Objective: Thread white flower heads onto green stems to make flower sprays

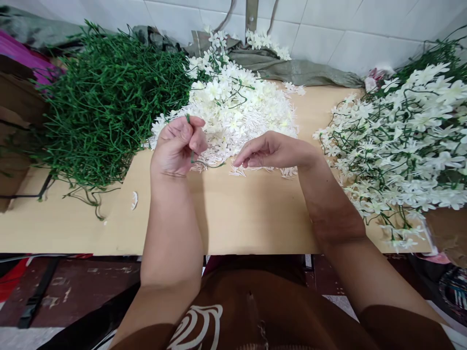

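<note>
Left hand (178, 146) is closed round a green stem (188, 118), the white flower pile (251, 107) just beyond, a green heap (116, 102) to its left. And the right hand (270, 149), bent and palm down, hovers at the pile's near edge! A loose grip could drop that stem; tangled flowers could snag. Its middle is hidden; whether the right pinches anything, can't tell.

Two hands (177, 146) (272, 149), two white flower piles (248, 104) (401, 146), one large green pile (116, 102)
</note>
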The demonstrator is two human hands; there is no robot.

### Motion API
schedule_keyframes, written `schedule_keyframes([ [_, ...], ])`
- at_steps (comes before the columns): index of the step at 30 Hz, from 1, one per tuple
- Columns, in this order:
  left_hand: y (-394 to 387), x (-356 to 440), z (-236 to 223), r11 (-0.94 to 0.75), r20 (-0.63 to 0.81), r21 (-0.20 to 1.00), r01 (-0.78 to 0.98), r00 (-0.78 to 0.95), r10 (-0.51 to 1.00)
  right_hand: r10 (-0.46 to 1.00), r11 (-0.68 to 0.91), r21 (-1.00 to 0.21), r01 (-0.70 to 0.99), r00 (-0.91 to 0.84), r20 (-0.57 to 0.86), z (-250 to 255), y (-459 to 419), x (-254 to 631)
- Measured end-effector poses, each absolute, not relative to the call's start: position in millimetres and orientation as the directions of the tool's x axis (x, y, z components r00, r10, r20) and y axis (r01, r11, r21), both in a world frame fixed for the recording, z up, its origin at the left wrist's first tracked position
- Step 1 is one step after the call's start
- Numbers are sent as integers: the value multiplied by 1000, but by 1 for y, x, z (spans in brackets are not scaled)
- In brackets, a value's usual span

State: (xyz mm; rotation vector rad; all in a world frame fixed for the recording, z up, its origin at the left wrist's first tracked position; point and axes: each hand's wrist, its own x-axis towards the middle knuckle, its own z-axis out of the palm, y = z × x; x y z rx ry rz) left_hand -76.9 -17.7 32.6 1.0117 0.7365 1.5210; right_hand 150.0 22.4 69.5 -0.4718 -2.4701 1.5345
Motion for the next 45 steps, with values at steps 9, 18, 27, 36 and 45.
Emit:
schedule_keyframes([
  [9,-15,-88,24,-217,263,894,-392,69,962,620,689,-321,650,-758,-203,33,-6,107],
  [18,-25,-73,36,8,65,985,-171,413,908,701,593,-644,483,-703,119,37,20,130],
  [27,-21,-41,26,52,-216,967,248,703,678,827,323,-923,209,-536,168,47,41,148],
  [36,-13,-50,16,9,-15,987,160,34,999,825,370,-922,114,-497,269,49,42,146],
  [45,2,-18,-2,-327,441,839,435,-191,877,855,232,-971,53,-487,178,44,43,141],
])
